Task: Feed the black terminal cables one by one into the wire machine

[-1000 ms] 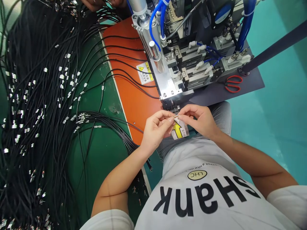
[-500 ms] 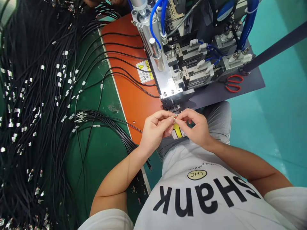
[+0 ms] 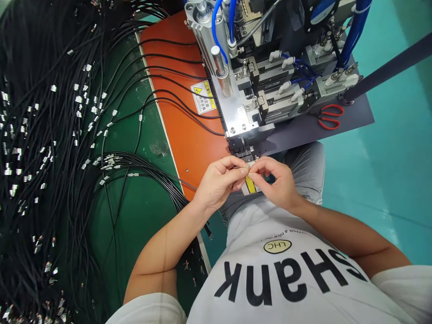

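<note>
Fingertip to fingertip, my left hand [image 3: 221,180] and my right hand [image 3: 275,182] meet just in front of the machine's near end. A black cable [image 3: 184,181] runs from the left and disappears behind my left hand, which is closed in a pinch. Small pale wire ends [image 3: 250,165] show between the fingertips, and my right thumb and forefinger are pinched on them. Their exact shape is mostly hidden by the fingers. Right behind the fingertips sits a small dark fixture [image 3: 241,147] of the machine.
The metal machine [image 3: 236,110] with blue air hoses stands ahead on an orange board [image 3: 168,81]. Several black cables lead into its left side. A large heap of cables [image 3: 43,135] covers the green table [image 3: 135,234]. Red-handled scissors [image 3: 330,117] lie on the right.
Both hands have shifted slightly to the right in view, still pinched together. The fingertips have moved a little against each other at the wire ends. The view has tilted slightly.
</note>
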Available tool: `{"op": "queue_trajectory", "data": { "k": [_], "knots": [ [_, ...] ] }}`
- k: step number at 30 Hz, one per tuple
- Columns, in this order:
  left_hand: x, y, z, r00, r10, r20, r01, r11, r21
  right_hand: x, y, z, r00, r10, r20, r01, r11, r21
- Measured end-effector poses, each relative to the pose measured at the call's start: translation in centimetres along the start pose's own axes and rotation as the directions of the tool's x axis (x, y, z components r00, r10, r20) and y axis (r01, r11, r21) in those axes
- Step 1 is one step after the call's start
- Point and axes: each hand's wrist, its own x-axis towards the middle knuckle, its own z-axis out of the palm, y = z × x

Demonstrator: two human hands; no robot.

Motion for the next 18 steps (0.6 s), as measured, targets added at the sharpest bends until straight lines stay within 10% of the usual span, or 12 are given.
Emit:
{"op": "queue_trajectory", "data": {
  "k": [18],
  "knots": [
    [-0.4, -0.5, 0.5, 0.994, 0.101, -0.048, -0.097, 0.993, 0.066, 0.9, -0.2, -1.8, 0.996, 0.083, 0.019, -0.082, 0.997, -0.012]
  ]
}}
